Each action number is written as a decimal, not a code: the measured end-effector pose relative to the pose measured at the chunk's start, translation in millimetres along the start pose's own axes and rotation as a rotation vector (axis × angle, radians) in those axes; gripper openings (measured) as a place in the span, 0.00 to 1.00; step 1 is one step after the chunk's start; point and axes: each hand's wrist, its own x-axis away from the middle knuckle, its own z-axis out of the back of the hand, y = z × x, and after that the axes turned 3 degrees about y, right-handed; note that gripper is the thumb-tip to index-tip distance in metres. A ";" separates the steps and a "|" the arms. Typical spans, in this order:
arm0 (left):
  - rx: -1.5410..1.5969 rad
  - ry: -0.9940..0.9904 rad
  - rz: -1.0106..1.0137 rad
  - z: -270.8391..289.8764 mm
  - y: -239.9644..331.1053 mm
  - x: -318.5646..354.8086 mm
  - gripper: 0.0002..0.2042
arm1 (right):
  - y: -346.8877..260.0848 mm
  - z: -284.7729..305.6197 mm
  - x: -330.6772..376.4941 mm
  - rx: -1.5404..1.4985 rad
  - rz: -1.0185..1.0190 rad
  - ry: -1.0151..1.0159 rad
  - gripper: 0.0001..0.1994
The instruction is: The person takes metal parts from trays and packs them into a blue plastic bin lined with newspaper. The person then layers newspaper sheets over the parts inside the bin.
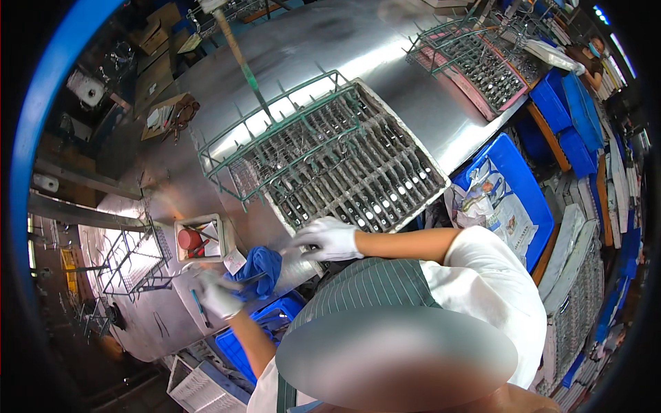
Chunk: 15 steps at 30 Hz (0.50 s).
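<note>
Steel sheet, brushed and glaring, is the table [385, 48] in front of you. Your white-gloved left hand [219, 294] pinches a thin dark tool [249, 278] against the crumpled blue cloth [260, 267]. Your right hand [329, 239], fingers loosely curled and holding nothing, rests at the near edge of the flat tray of metal parts [375, 182], beside the green wire rack [275, 141].

Glossy steel table [330, 48], blue cloth [260, 265], green-coated wire rack [289, 131]

Crumpled blue cloth [259, 267] and slim tool [249, 279] on steel table.
</note>
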 end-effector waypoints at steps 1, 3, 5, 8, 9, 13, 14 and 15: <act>-0.506 -0.064 -0.056 -71.3 34.5 48.1 0.07 | -2.1 -3.3 -10.0 0.014 -0.036 -0.033 0.25; -0.078 -0.095 0.130 -124.5 42.0 88.2 0.09 | 0.5 -27.5 -26.9 -0.135 -0.074 -0.159 0.31; -0.266 -0.348 0.136 -111.8 28.8 97.3 0.10 | -22.3 -12.3 -44.3 -0.199 -0.385 -0.515 0.29; 0.016 -0.299 -0.027 -94.0 13.2 67.4 0.11 | 13.5 -29.7 -21.7 -0.254 -0.365 -0.286 0.24; -0.036 -0.063 0.059 -84.5 9.5 46.0 0.11 | -5.5 -3.3 -21.4 -0.435 -0.700 -0.354 0.25; -0.139 0.481 -0.117 24.5 -48.9 -65.2 0.19 | 35.6 0.0 42.1 -0.436 -0.717 0.008 0.16; -0.513 0.645 -0.246 49.1 -57.8 -85.5 0.23 | 55.4 0.5 58.5 -0.439 -0.738 0.002 0.15; -0.883 0.757 -0.360 57.6 -63.6 -101.6 0.28 | 66.8 2.8 73.2 -0.435 -0.779 0.032 0.14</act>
